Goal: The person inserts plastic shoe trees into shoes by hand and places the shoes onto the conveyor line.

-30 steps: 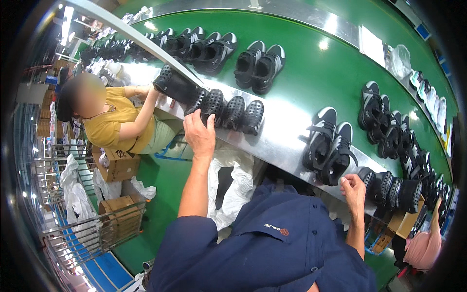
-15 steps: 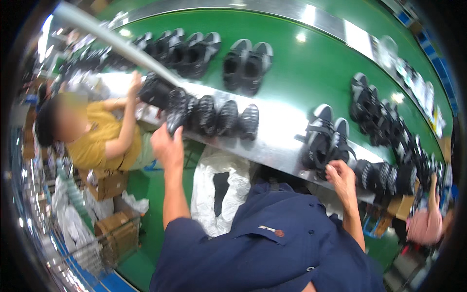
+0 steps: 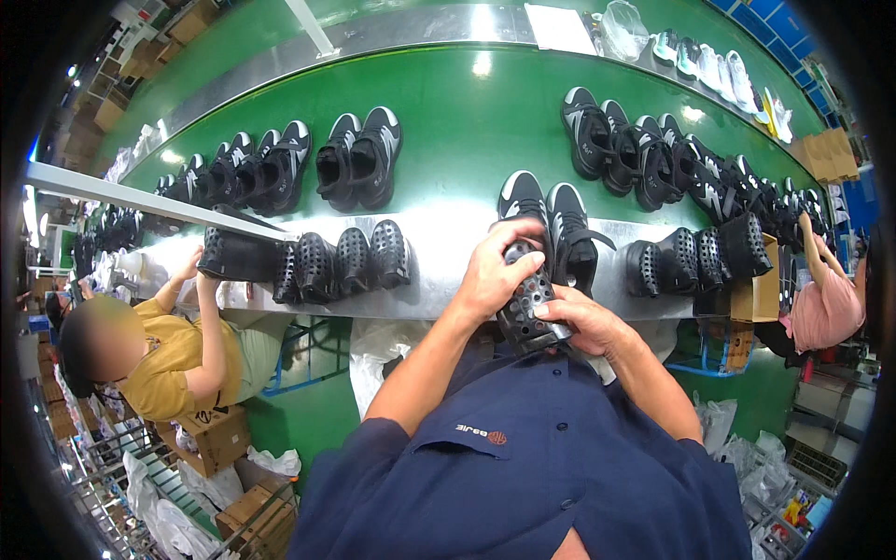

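Note:
A black plastic shoe insert (image 3: 519, 322), domed and dotted with holes, is held in front of my chest. My left hand (image 3: 487, 273) wraps round its upper side and my right hand (image 3: 590, 323) grips its lower right end. Just beyond them a pair of black-and-grey sneakers (image 3: 571, 233) stands on the metal bench edge, toes pointing away, one of them partly covered by my left hand. Several similar inserts (image 3: 355, 261) stand in a row to the left of my hands, and more inserts (image 3: 679, 259) stand to the right.
A green conveyor (image 3: 448, 121) runs beyond the metal strip (image 3: 439, 280), carrying sneaker pairs (image 3: 359, 159) at left and a sneaker row (image 3: 635, 140) at right. A co-worker in yellow (image 3: 187, 359) works at left, another in pink (image 3: 826, 313) at right. A pale bar (image 3: 159, 201) crosses the left side.
My left hand has come from the insert row at left to the middle, bringing an insert. My right hand has left the sneakers and joined it on the insert. The view has turned.

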Available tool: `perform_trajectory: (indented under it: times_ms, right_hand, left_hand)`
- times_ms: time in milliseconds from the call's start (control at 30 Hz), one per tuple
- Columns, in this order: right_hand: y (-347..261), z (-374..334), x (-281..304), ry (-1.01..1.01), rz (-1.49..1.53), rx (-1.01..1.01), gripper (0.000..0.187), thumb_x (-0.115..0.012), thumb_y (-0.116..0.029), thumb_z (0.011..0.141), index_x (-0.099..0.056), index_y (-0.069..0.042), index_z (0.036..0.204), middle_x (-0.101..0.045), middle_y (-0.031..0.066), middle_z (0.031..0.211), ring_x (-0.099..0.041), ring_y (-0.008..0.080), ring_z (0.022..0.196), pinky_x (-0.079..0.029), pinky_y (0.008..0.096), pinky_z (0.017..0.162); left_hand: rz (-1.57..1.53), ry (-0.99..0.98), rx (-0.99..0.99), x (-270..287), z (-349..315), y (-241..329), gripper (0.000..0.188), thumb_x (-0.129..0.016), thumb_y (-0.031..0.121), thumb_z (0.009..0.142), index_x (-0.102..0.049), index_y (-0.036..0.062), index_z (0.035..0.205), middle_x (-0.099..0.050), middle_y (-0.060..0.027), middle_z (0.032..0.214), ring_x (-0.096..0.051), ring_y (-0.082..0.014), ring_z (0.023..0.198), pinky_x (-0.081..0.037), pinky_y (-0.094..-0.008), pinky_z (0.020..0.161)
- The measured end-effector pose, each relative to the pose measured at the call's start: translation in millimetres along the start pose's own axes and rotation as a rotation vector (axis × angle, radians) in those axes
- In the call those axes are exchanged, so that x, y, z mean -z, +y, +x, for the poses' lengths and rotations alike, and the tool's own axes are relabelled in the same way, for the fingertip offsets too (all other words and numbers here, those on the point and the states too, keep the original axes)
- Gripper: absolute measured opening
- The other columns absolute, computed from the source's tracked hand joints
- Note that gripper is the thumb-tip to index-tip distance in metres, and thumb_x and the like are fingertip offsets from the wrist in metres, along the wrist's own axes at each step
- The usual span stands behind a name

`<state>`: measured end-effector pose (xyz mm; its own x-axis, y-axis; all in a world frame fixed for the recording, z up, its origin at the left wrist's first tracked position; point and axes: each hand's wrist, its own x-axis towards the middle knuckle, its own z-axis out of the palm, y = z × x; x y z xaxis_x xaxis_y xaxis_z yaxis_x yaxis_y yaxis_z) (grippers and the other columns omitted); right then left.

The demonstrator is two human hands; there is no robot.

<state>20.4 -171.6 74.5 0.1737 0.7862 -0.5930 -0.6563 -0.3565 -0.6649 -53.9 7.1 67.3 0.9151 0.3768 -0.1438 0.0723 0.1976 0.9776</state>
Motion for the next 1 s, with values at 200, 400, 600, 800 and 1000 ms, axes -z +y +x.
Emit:
perform_trajectory:
  times_ms: [200,400,600,800,1000]
  right_hand:
    - [-29,-50,-11,0.524,-1.177,0.161,0.059,-0.069,-0.047,0.086,-0.058,0.004,0.113,-0.066,0.0209,0.076,-0.068,0.0370,0.078,-0.053,0.0453,0.071]
    - [-2,-43,23,0.501,-1.091,0.313,0.049,-0.072,-0.039,0.085,-0.062,0.007,0.100,-0.064,0.0259,0.074,-0.065,0.0422,0.073,-0.050,0.0458,0.067]
    - [-38,-50,26,0.368,-1.343,0.086,0.041,-0.074,-0.032,0.081,-0.062,0.007,0.083,-0.065,0.0272,0.074,-0.066,0.0443,0.077,-0.051,0.0503,0.072]
    - [-57,-37,23,0.269,-1.445,0.100,0.039,-0.075,-0.030,0.078,-0.064,0.008,0.080,-0.066,0.0275,0.077,-0.066,0.0436,0.080,-0.051,0.0492,0.075]
    - [-66,-31,24,0.261,-1.414,0.074,0.040,-0.076,-0.030,0.075,-0.064,0.008,0.077,-0.064,0.0274,0.073,-0.066,0.0432,0.075,-0.051,0.0483,0.072]
  left_hand:
    - [-0.089,0.259,0.152,-21,19,-53,0.012,-0.068,-0.003,0.081,-0.068,0.0002,0.093,-0.067,-0.0065,0.088,-0.062,-0.0119,0.078,-0.050,-0.0253,0.072]
    - [-0.001,0.305,0.211,-38,24,-70,0.013,-0.067,0.004,0.084,-0.069,-0.0009,0.097,-0.066,-0.0044,0.076,-0.060,-0.0141,0.066,-0.050,-0.0278,0.064]
    - [1.075,-0.147,-0.513,-2,37,-83,0.037,-0.080,0.017,0.071,-0.068,0.0055,0.105,-0.061,-0.0129,0.114,-0.054,-0.0342,0.109,-0.045,-0.0438,0.095]
    - [1.556,-0.314,-0.541,-7,55,-69,0.026,-0.076,0.027,0.073,-0.070,0.0098,0.092,-0.057,-0.0081,0.104,-0.052,-0.0278,0.105,-0.043,-0.0417,0.087]
    - [1.491,-0.353,-0.577,7,67,-85,0.027,-0.076,0.028,0.071,-0.069,0.0086,0.088,-0.057,-0.0105,0.105,-0.051,-0.0277,0.105,-0.045,-0.0416,0.085]
